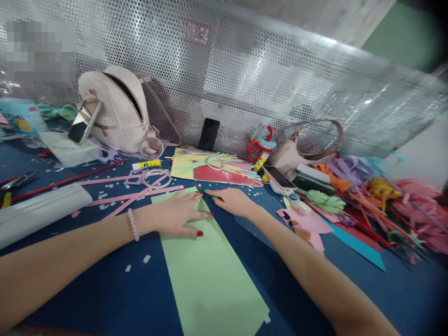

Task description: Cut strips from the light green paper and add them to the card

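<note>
A: Where to look for the light green paper?

B: On the blue desk, running from under the hands toward six o'clock. Laid flat, possibly doubled, judging by the twin line along the right edge.

A: Why spread the left hand like that?

B: Probably to pin the paper against sliding. Placed palm down near the far end, fingers fanned, grip wide, with nothing pinched.

A: And the right hand?

B: Grip narrow, closed around a small green-handled cutting tool. Too small to tell scissors from knife. Held low and close to the paper's far end, likely for control, with the tip just beside the left hand.

A: Anything set within reach?

B: Yes: at ten o'clock from the hands, a yellow glue stick, lying on its side, perhaps for easy picking up. At nine, pink paper strips, crossing loosely. At twelve, pastel strips, heaped, maybe for sorting. Beyond, a black phone, propped upright against the perforated metal panel, perhaps for easy viewing.
</note>
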The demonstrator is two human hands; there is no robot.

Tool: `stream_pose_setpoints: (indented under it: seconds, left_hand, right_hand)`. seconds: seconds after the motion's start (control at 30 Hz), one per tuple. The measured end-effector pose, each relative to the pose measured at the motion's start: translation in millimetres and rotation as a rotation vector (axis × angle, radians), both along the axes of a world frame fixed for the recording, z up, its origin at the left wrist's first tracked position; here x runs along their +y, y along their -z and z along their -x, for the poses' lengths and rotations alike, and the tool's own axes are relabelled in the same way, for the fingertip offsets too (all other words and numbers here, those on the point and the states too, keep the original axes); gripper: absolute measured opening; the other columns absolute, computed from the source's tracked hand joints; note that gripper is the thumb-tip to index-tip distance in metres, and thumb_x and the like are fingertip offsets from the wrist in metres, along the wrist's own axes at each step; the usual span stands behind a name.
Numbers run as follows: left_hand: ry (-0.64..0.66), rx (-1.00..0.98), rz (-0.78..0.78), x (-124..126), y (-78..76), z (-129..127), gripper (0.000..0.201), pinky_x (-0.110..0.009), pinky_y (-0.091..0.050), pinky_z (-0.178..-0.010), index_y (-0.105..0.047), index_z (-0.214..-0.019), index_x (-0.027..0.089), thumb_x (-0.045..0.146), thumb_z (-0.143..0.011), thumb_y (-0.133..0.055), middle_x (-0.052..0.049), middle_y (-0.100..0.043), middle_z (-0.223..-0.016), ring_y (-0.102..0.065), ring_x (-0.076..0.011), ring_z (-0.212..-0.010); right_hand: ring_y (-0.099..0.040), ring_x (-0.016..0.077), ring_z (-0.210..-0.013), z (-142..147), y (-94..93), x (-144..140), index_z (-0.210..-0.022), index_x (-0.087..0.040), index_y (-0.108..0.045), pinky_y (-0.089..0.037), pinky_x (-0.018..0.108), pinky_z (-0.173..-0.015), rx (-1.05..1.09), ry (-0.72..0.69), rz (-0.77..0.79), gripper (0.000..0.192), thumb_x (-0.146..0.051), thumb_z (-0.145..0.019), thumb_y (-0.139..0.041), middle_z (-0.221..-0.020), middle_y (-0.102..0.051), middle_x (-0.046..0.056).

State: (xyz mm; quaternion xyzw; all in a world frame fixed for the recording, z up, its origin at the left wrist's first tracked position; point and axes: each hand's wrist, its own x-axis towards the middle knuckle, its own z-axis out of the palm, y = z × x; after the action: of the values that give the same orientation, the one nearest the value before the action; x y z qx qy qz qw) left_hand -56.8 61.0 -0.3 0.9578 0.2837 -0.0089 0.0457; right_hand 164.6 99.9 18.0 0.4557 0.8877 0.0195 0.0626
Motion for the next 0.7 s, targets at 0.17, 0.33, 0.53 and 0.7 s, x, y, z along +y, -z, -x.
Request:
stream_pose_setpoints:
  seconds: [0.17, 0.33, 0.53, 0.7]
  left_hand:
    - [0.017, -0.08, -0.206, -4.0, 4.3, -0.3, 0.05, -0.057, -0.031, -0.098, -0.044, -0.141, 0.028, 0.05, -0.095, -0.042, -0.019, -0.055, -0.125, -0.051, -0.0359, -0.116]
    - [-0.016, -0.121, -0.198, -2.5, -0.2, -3.2, 0.029, -0.041, -0.039, -0.088, -0.059, -0.122, 0.021, 0.024, -0.096, -0.048, -0.009, -0.062, -0.094, -0.058, -0.0248, -0.089]
    - [-0.088, -0.178, -0.049, 3.2, -2.5, 0.8, 0.017, -0.028, -0.04, -0.076, -0.062, -0.088, 0.016, 0.025, -0.095, -0.049, -0.005, -0.06, -0.09, -0.057, -0.0187, -0.084]
    - [-0.184, -0.183, 0.072, 0.7, -3.6, 6.8, 0.019, -0.028, -0.039, -0.069, -0.058, -0.099, 0.017, 0.033, -0.092, -0.053, -0.007, -0.058, -0.096, -0.056, -0.0211, -0.085]
  right_hand:
    - [-0.065, 0.0253, -0.095, -10.9, -1.4, 1.6, -0.137, -0.028, -0.051, -0.046, 0.031, -0.075, -0.005, 0.01, -0.032, 0.045, -0.025, -0.094, -0.039, -0.111, -0.069, 0.008]
    - [-0.058, 0.0282, -0.106, -22.0, -3.9, 5.7, -0.135, -0.021, -0.052, -0.043, 0.034, -0.082, 0.047, -0.01, -0.034, 0.043, -0.029, -0.093, -0.046, -0.119, -0.062, 0.014]
    - [-0.058, 0.0187, -0.096, -12.7, -14.9, -6.1, -0.108, -0.018, -0.064, -0.041, 0.027, -0.08, 0.164, -0.104, 0.123, 0.027, -0.032, -0.094, -0.045, -0.108, -0.064, 0.007]
    - [-0.053, 0.0127, -0.065, -8.0, -22.8, -19.1, -0.094, -0.02, -0.06, -0.034, 0.023, -0.054, 0.143, -0.154, 0.356, 0.021, -0.037, -0.081, -0.062, -0.078, -0.063, -0.001]
